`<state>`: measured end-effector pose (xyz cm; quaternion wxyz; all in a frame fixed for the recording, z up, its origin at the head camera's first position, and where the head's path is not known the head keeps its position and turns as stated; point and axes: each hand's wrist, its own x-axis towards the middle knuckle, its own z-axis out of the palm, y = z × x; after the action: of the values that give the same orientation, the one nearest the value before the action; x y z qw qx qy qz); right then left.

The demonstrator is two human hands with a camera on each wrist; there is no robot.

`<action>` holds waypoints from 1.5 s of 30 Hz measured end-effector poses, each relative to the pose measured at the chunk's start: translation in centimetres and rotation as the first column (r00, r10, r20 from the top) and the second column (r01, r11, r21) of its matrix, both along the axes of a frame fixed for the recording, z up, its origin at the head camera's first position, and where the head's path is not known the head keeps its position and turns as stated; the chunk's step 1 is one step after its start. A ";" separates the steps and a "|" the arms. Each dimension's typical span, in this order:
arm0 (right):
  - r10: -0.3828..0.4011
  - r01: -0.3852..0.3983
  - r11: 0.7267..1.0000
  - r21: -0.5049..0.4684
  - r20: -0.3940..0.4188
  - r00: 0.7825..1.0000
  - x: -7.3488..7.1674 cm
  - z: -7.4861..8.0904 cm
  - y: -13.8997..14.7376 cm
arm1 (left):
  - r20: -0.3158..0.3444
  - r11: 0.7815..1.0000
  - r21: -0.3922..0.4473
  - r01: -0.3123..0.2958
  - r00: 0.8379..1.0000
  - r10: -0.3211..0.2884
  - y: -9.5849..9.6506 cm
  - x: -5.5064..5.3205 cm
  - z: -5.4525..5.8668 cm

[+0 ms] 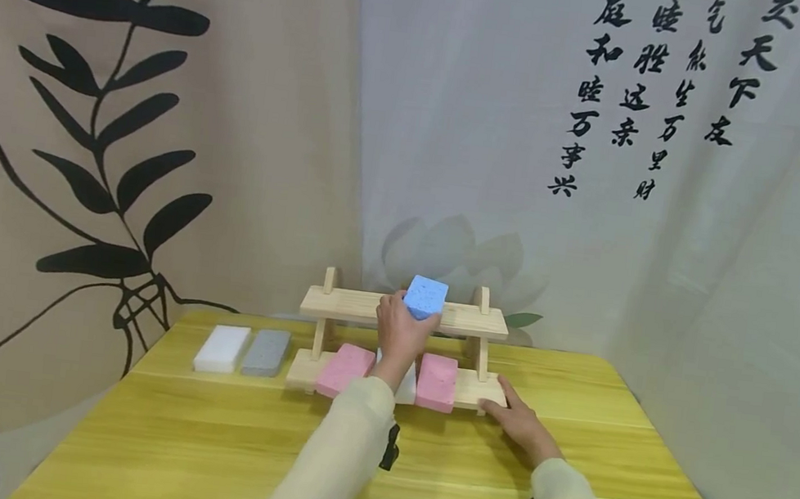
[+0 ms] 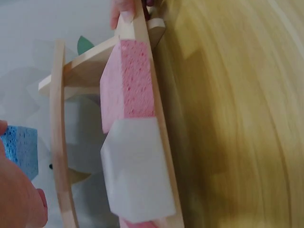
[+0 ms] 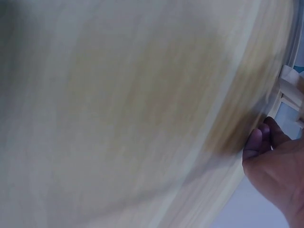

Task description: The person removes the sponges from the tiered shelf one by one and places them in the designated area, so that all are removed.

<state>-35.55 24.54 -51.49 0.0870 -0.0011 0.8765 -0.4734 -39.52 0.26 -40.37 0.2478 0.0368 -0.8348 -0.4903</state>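
Observation:
My left hand (image 1: 403,328) pinches a blue sponge (image 1: 427,295) just above the upper plank of a small two-tier wooden shelf (image 1: 342,304). The sponge also shows at the left edge of the left wrist view. On the lower plank sit a left pink sponge (image 1: 345,369), a white sponge (image 2: 140,171) and a right pink sponge (image 1: 437,382). My left forearm partly covers the white one in the head view. My right hand (image 1: 523,422) grips the right end of the lower plank, thumb at the front.
A white sponge block (image 1: 221,349) and a grey sponge (image 1: 266,352) lie on the yellow wood-grain table (image 1: 200,441), left of the shelf. Behind the shelf hangs a printed cloth (image 1: 459,124) with leaves and writing. Another cloth wall runs along the right side.

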 end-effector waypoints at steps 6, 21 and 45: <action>0.006 -0.006 1.000 0.003 -0.003 1.000 0.2 0.1 0.0 | -0.023 1.000 0.008 0.005 1.000 -0.005 -1.1 -0.1 0.7; 0.013 -0.011 0.998 0.069 -0.030 0.999 0.8 0.9 -0.7 | -0.042 0.998 0.064 0.001 0.999 0.002 -4.9 0.2 2.2; 0.013 -0.012 0.998 0.069 -0.014 1.000 1.2 1.3 -0.9 | -0.090 0.998 0.060 0.012 0.996 -0.006 -13.2 0.3 5.0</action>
<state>-34.31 23.62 -50.16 0.0836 -0.0072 0.8929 -0.4424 -39.19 -12.89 -35.37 0.2815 0.0184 -0.8077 -0.5177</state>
